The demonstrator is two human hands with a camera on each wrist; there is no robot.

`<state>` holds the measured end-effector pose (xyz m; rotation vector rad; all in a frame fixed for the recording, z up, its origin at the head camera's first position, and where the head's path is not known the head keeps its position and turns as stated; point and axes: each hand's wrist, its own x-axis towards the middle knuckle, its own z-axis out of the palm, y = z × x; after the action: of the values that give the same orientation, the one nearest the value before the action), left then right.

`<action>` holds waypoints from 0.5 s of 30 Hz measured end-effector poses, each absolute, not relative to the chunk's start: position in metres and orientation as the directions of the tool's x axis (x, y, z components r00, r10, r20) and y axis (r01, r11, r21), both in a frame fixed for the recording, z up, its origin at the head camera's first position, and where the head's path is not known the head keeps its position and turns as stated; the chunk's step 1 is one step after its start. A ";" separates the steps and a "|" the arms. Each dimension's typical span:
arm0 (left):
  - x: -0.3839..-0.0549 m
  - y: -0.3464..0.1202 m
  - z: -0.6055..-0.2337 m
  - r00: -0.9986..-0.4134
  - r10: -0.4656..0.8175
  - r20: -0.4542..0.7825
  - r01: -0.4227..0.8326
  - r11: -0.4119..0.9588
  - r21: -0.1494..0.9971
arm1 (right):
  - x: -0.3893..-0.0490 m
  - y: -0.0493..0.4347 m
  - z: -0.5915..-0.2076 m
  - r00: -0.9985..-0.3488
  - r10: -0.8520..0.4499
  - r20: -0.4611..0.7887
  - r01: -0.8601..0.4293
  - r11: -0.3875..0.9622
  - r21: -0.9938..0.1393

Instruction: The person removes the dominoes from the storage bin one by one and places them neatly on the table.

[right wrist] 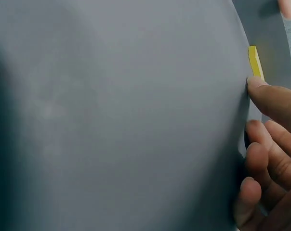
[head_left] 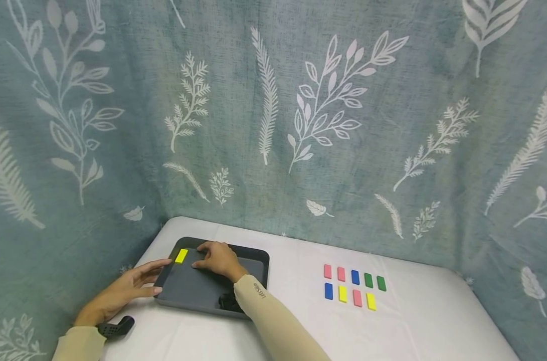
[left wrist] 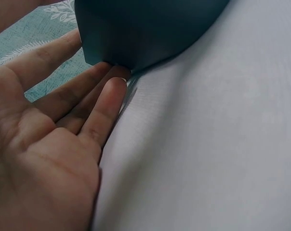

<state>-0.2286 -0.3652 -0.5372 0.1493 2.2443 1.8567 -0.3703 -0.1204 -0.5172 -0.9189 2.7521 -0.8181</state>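
A dark grey tray (head_left: 183,287) lies at the left of the white table. One yellow block (head_left: 181,256) is inside it, flat near the far left corner. My right hand (head_left: 220,258) reaches into the tray just right of that block, thumb and fingers apart and holding nothing. In the right wrist view, the yellow block (right wrist: 255,62) shows past the thumb, partly hidden. Against the tray's left side is my left hand (head_left: 131,287), fingers extended. The left wrist view shows the left fingertips (left wrist: 114,89) at the tray's lower edge (left wrist: 131,53).
Right of the tray, several small blocks lie in two rows: pink (head_left: 328,271), blue (head_left: 355,277), green (head_left: 368,280) and yellow (head_left: 342,294) among them. Black wrist devices sit on the left wrist (head_left: 116,328) and right wrist (head_left: 228,302). Patterned curtain (head_left: 255,125) hangs around the table.
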 end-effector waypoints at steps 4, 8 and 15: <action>-0.229 -0.365 -0.537 -0.971 0.216 -0.104 -0.063 0.189 0.980 | -0.369 -0.124 -0.519 -0.812 -0.581 0.059 -0.521 0.677 -0.520; -0.230 -0.365 -0.536 -0.971 0.215 -0.102 -0.063 0.184 0.981 | -0.369 -0.129 -0.519 -0.814 -0.576 0.075 -0.530 0.683 -0.503; -0.232 -0.366 -0.539 -0.970 0.218 -0.106 -0.066 0.181 0.981 | -0.367 -0.136 -0.519 -0.813 -0.574 0.096 -0.539 0.680 -0.497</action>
<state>-0.2317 -0.3664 -0.5386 0.1469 2.2330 1.8732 -0.3668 -0.1357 -0.5192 -0.9349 2.8169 -0.8005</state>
